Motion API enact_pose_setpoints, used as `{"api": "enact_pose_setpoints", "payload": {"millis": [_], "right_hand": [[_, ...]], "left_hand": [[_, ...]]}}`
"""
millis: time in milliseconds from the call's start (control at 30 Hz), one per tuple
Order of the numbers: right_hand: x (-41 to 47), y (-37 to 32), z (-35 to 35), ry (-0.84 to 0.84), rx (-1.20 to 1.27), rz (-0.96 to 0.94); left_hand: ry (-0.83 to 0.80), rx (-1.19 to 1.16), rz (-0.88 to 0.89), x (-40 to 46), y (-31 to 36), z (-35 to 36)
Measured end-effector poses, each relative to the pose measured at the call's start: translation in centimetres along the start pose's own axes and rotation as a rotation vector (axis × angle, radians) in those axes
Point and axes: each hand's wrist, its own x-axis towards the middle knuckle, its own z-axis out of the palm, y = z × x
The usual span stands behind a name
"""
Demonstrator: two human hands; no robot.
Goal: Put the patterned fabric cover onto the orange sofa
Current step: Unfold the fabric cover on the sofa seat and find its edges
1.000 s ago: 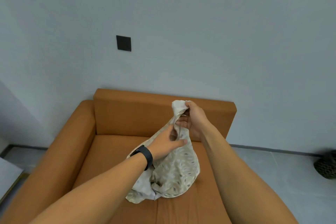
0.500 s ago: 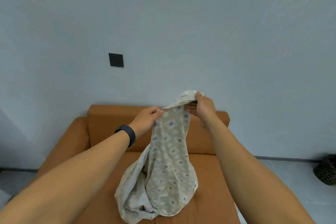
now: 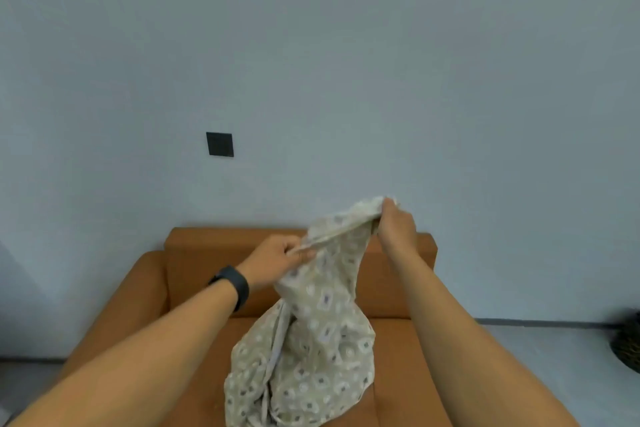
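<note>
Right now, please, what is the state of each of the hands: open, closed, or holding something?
Left hand: closed, pinching the upper edge of the patterned fabric cover.
Right hand: closed, gripping the same edge, higher up.

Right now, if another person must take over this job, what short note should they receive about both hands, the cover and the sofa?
Left hand: pinches the top edge of the patterned fabric cover.
Right hand: grips the same edge farther right and higher, so the edge is stretched between the hands.
Cover: hangs bunched below the hands, above the seat of the orange sofa; whether its lower end touches the seat cannot be told.
Done: cover lifted and held by its edge.
Left: open the cover fully, spread it over the backrest, seat and arms, then smooth it.
</note>
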Motion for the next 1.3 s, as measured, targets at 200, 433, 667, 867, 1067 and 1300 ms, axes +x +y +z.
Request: {"api": "enact_pose_setpoints", "payload": {"millis": [200, 433, 667, 867, 1067, 1300], "right_hand": [[-3.0, 8.2, 0.7, -0.087, -0.260, -0.035], [-6.4, 10.0, 1.8, -0.277, -0.119, -0.180], [-7.7, 11.5, 1.8, -0.308, -0.007, -0.229], [-5.9, 13.7, 0.2, -0.129, -0.230, -0.181], [-6.9, 15.1, 0.8, -0.165, -0.456, -0.285], [-6.5, 10.5, 3.0, -0.295, -0.486, -0.602]], "left_hand": [[-0.193, -0.096, -0.218, -4.8, -6.1, 6.0], [-0.241, -0.279, -0.277, -6.6, -6.1, 8.7], [-0.113, -0.091, -0.159, -5.2, -6.5, 9.8], [-0.082, 0.202, -0.128, -5.9, -7.5, 10.0], [0.016, 0.163, 0.016, -5.0, -3.1, 7.5], [0.001, 0.239, 0.187, -2.9, 1.5, 3.6]]}}
